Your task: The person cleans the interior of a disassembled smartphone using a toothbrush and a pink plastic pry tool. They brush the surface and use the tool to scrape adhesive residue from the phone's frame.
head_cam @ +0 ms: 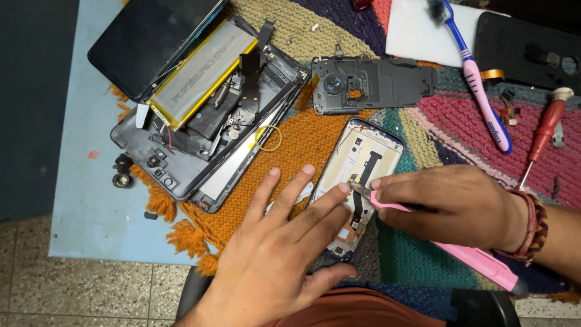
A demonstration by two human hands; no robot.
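Both hands work on an opened phone frame on the woven mat.

The left hand [275, 242] lies flat, fingers spread, holding down the phone frame [363, 181] near the mat's [302, 136] front edge on the blue worktop [85, 181]. The right hand [448, 203] pinches pink tweezers [387, 204], their tip at the black flex cable [363, 181]. A gutted tablet [206, 109] lies to the left, a toothbrush [478, 85] and red screwdriver [544, 130] to the right.
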